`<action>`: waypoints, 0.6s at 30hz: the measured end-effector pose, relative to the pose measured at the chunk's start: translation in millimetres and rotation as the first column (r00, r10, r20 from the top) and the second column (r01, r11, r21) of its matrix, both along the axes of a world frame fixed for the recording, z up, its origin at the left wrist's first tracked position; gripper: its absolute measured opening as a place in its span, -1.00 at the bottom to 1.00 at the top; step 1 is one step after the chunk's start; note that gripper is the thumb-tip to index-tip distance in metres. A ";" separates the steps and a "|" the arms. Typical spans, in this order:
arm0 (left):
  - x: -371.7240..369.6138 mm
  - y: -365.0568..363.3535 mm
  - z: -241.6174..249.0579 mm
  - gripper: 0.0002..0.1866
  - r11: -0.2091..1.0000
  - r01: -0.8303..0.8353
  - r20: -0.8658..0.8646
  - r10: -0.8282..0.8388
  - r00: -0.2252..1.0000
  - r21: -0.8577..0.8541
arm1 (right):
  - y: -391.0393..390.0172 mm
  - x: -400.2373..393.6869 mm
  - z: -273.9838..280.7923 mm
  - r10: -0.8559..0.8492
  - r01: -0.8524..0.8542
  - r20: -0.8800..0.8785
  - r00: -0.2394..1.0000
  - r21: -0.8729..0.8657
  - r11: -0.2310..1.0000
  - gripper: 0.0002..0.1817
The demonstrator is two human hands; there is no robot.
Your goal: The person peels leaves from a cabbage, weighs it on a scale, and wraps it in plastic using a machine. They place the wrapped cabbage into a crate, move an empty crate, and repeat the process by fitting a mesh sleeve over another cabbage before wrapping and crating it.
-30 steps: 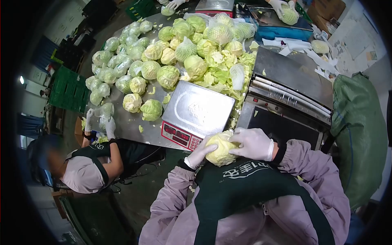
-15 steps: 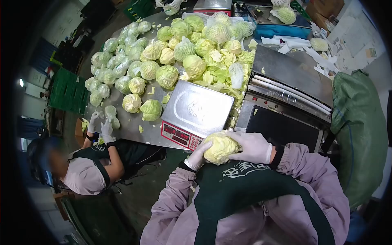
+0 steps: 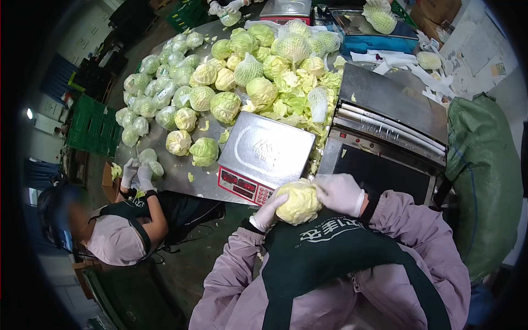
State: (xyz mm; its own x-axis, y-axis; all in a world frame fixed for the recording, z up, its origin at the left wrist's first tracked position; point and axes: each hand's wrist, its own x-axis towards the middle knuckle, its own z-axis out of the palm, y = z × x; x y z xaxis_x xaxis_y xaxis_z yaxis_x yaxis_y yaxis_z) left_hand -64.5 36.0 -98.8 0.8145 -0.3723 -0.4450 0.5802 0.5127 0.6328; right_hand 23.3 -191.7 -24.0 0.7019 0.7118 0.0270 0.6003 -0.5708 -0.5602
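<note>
A pale, yellow-green cabbage (image 3: 298, 202) is held in front of my apron, just past the near edge of the scale. My left hand (image 3: 268, 212), in a white glove, grips its left side with the thumb on top. At the cabbage's right edge is my gloved right hand (image 3: 342, 194), its fingers bent and pressed against the outer leaves; the fingertips are slightly smeared. Right beyond the cabbage stands a digital scale (image 3: 269, 147) with a bare metal plate and a lit red display.
Loose and net-sleeved cabbages (image 3: 261, 92) and torn leaves (image 3: 297, 91) cover the table behind the scale. Wrapped cabbages (image 3: 159, 91) lie far left. At right stand a film-wrapping machine (image 3: 390, 132) and a green sack (image 3: 484, 181). A co-worker (image 3: 118, 231) handles wrapped cabbages at left.
My right hand has drawn back from over the cabbage to its right edge, fingers more curled. The cabbage has turned slightly in my left hand. The co-worker's hands have come closer together.
</note>
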 end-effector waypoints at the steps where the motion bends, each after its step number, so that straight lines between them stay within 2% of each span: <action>1: -1.6 1.2 -1.6 -0.28 1.000 0.010 0.051 -0.011 0.999 0.018 | -2.4 6.3 -2.1 -0.029 0.029 -0.013 0.999 -0.021 0.999 -0.69; 2: -2.6 2.4 -3.6 -0.26 0.999 0.021 0.103 -0.024 0.994 0.036 | -8.4 17.5 -15.1 -0.089 0.088 -0.009 0.996 -0.054 0.995 -0.70; 4: -6.5 5.9 -7.0 -0.24 0.997 0.027 0.128 -0.036 0.991 0.067 | -13.9 34.0 -5.1 -0.239 0.243 0.055 0.969 -0.078 0.967 -0.61; 5: -6.3 6.9 -6.3 -0.23 0.995 0.028 0.159 -0.044 0.986 0.100 | -14.3 33.4 1.4 -0.240 0.244 0.055 0.969 -0.079 0.967 -0.61; 7: -9.7 6.9 -4.5 -0.21 0.994 0.014 0.179 -0.033 0.983 0.105 | -11.6 30.1 15.0 -0.274 0.270 -0.001 0.962 0.169 0.948 -0.49; 8: -10.8 5.9 -0.8 -0.19 0.994 0.000 0.200 -0.022 0.979 0.110 | -11.5 22.2 17.4 -0.207 0.200 0.011 0.978 0.213 0.956 -0.49; 10: -13.0 4.4 8.4 -0.17 0.989 -0.013 0.233 -0.022 0.972 0.144 | -12.1 7.9 20.1 0.010 0.017 -0.128 0.992 0.207 0.978 -0.58; 11: -13.7 4.3 12.1 -0.16 0.983 -0.032 0.271 -0.018 0.962 0.179 | -12.2 -3.5 35.3 0.039 -0.003 -0.219 0.975 0.163 0.987 -0.64; 12: -14.8 4.5 13.3 -0.16 0.983 -0.032 0.269 -0.017 0.963 0.179 | -11.8 -11.5 35.0 0.097 -0.080 -0.150 0.984 0.114 0.990 -0.65; 14: -16.6 4.2 16.6 -0.11 0.980 -0.044 0.287 -0.013 0.958 0.193 | -10.4 -27.6 37.6 0.065 -0.047 -0.182 0.981 0.101 0.994 -0.67; 18: -16.3 2.1 28.2 -0.06 0.984 -0.031 0.324 -0.027 0.946 0.173 | -9.6 -39.2 42.6 0.003 0.012 -0.133 0.991 0.112 0.994 -0.74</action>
